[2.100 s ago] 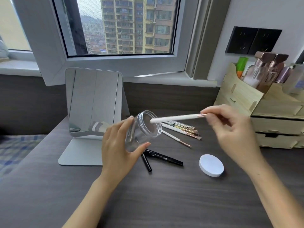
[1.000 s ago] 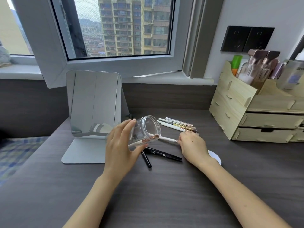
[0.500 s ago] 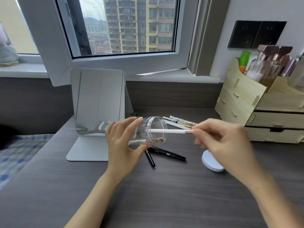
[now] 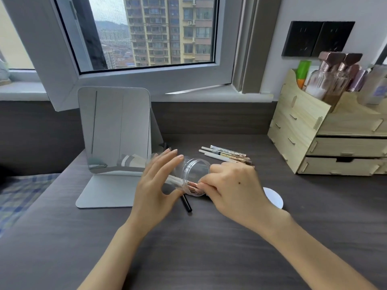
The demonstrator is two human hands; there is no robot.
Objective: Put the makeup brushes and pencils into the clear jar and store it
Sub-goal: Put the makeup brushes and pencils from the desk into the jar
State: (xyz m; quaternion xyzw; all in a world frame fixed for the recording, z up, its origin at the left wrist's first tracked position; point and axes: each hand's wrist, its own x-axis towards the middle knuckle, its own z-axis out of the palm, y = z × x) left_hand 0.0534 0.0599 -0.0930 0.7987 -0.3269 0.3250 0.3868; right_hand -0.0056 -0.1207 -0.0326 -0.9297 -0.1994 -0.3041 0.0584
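Gripping the clear jar around its body, the left hand is curled with thumb below and fingers spread over the top, and the jar is held tilted on its side above the desk, its open mouth turned toward the right hand. The right hand is closed at the jar's mouth, its fingertips pinched on the rose-gold end of a white-handled brush whose shaft is seen lying inside the jar. Below the jar, the end of a black pencil is seen on the desk, the rest being hidden by the hands. Just behind the right hand, toward the desk's back edge, a small cluster of remaining brushes and pencils is laid side by side. A white round lid is partly covered by the right wrist. A standing mirror is placed near the desk's left edge, behind the left hand. At the back right corner a wooden drawer organiser is set, with bottles held upright in its top compartment.
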